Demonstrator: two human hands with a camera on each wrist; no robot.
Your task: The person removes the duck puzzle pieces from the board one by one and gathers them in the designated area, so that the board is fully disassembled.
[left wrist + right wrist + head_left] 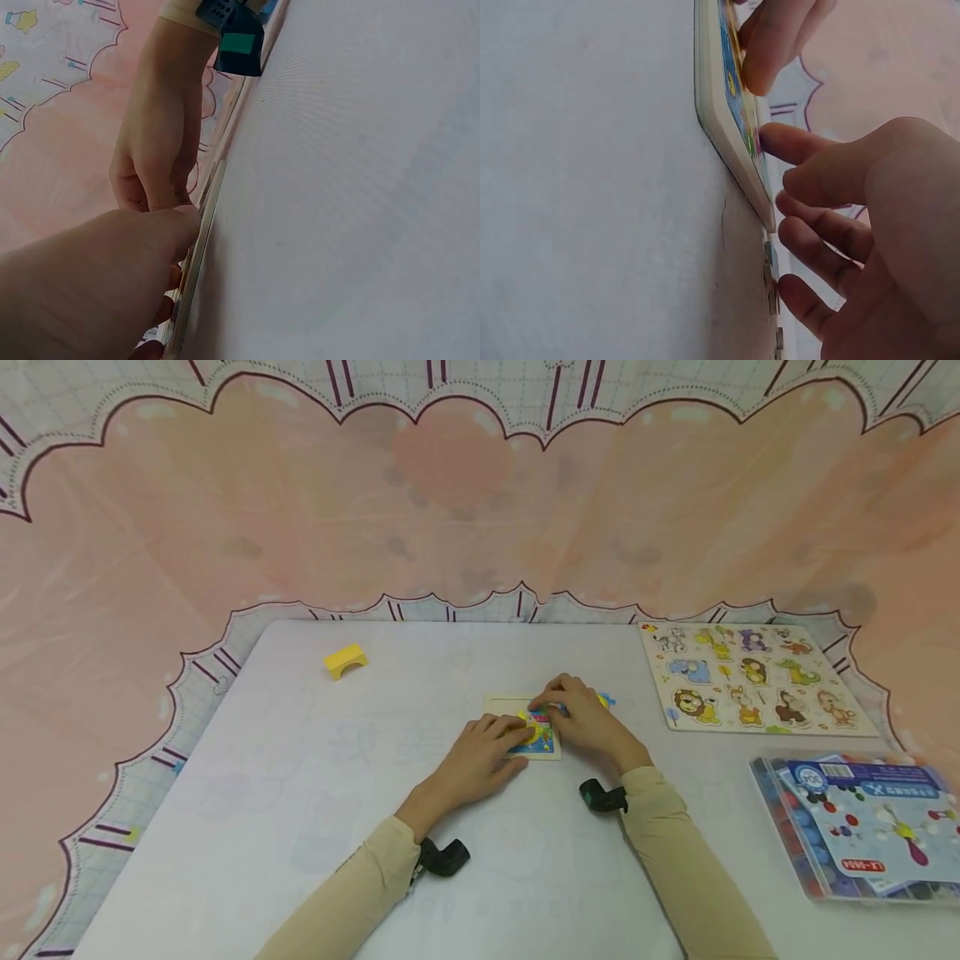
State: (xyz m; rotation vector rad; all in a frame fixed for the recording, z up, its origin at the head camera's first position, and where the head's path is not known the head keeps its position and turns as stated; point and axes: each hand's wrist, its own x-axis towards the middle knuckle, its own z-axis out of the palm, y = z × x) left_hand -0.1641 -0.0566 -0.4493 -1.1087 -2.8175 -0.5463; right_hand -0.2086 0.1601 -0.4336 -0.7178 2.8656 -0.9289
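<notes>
A small jigsaw puzzle in a pale wooden frame (557, 755) lies on the white table, with bright blue, yellow and pink pieces (540, 745) inside. The frame's upper left part shows bare wood. My left hand (480, 758) rests over the puzzle's left side, fingers stretched across the pieces and thumb at the near edge. From the right, my right hand (588, 718) touches a piece with its index fingertip; its other fingers (806, 244) are bent and off the board. Loose blue and yellow pieces (606, 701) lie partly hidden behind the right hand.
A yellow arch block (347, 661) stands at the far left of the table. At the back right lies a wooden animal puzzle board (757, 681). A clear plastic box (862, 827) with a molecule-printed sheet sits at the right edge.
</notes>
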